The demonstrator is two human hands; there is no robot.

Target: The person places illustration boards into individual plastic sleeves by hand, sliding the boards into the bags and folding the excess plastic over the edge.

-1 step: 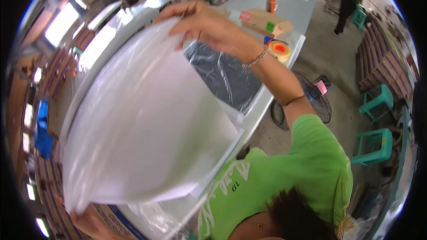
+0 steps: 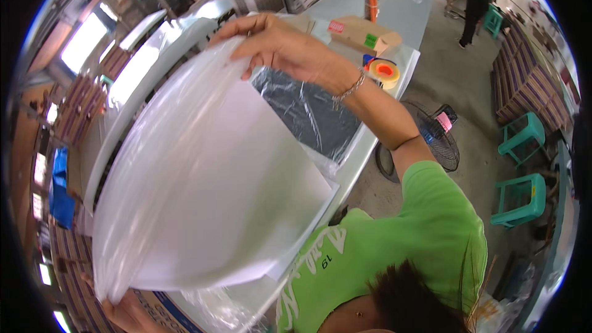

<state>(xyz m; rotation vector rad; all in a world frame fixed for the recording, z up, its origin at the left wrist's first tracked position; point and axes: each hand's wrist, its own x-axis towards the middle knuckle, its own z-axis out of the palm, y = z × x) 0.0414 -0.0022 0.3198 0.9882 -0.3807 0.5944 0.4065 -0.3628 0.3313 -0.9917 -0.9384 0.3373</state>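
A large white sheet [image 2: 234,203] lies tilted in front of me. Gathered clear plastic film [image 2: 157,142] runs along its left edge, bulging in a long curve. At the upper corner my right hand [image 2: 280,46] is closed on the film, its fingers bent over the edge. My left hand [image 2: 126,313] pinches the film's lower corner near the bottom left. Most of that hand's fingers are hidden or cut off by the picture's edge. Beyond the sheet, a dark panel under clear wrap [image 2: 311,111] lies on the table.
On the pale table [image 2: 394,65] are a brown cardboard box [image 2: 364,36] and a yellow tape roll [image 2: 383,73]. A black fan [image 2: 435,135] stands right of it. Farther right are green stools [image 2: 521,200] and striped stacks [image 2: 530,80]. A person [image 2: 475,9] stands in the background.
The view has shifted slightly. Both hands keep hold of the film, and its gathered edge sits a little lower and farther right in the picture.
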